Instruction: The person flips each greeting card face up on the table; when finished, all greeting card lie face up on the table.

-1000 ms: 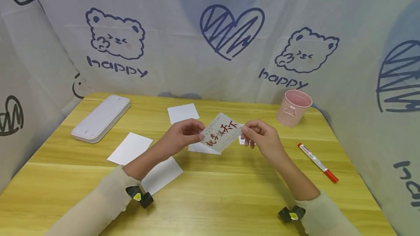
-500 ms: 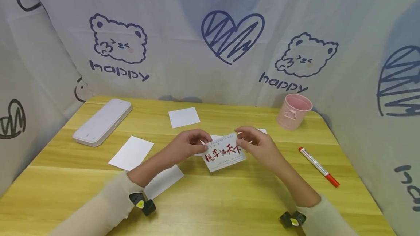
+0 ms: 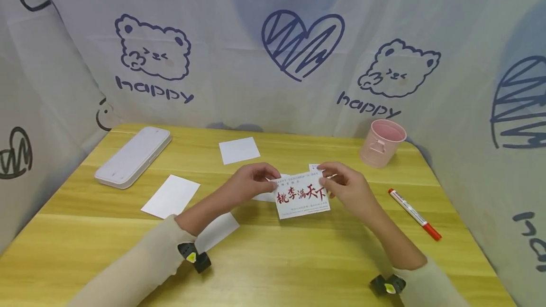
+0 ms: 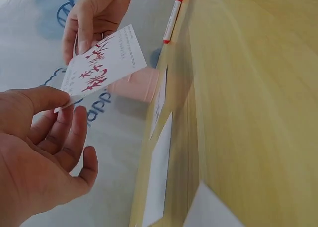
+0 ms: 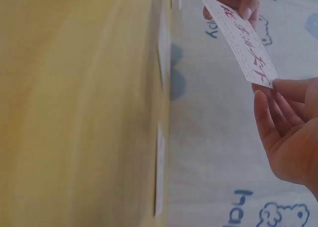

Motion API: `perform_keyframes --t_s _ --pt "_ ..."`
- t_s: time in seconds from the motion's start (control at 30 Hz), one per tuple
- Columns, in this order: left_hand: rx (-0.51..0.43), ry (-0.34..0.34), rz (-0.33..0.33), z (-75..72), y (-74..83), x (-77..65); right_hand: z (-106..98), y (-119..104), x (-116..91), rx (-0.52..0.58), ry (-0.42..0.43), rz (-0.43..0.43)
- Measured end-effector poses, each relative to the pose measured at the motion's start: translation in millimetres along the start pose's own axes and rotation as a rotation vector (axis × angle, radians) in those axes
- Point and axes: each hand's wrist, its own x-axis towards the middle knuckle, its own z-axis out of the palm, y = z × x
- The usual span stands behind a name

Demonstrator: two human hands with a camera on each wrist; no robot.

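Note:
A white card with large red Chinese characters and small print is held up between both hands above the table. My left hand pinches its left edge between thumb and fingers. At the opposite edge, my right hand pinches it the same way. In the left wrist view the card is tilted, its printed face showing, with the left thumb on its near corner. The right wrist view has the right thumb and fingers on a corner of the card. Behind it, a printed card on the table is partly hidden.
White cards lie on the wooden table: one at the back, one at left, one partly under the left forearm. A white case stands back left, a pink bucket back right, a red-capped marker at right.
The card has turned from a steep slant to nearly level and shifted slightly right and lower. Both hands moved with it, keeping their pinch on its edges.

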Motion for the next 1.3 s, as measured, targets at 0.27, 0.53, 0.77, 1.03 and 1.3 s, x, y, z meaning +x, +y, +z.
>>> perform_keyframes --t_s 0.27,0.53,0.77,1.03,1.3 --pt "0.173 -0.129 0.024 34.8 -3.2 33.6 -23.5 31.9 -16.1 -0.028 0.015 0.165" --pt "0.413 -0.208 0.020 66.8 -14.4 59.8 -36.1 58.7 -23.2 -0.102 -0.041 0.260" --pt "0.502 -0.256 0.048 82.5 -19.2 79.6 -45.8 85.6 -22.5 -0.206 -0.071 0.241" --pt "0.667 -0.256 0.072 89.8 -18.1 90.9 -51.3 101.2 -10.6 -0.252 -0.083 0.256" --pt "0.773 -0.247 0.087 93.3 -18.0 96.1 -50.9 101.3 -7.6 -0.352 -0.089 0.254"
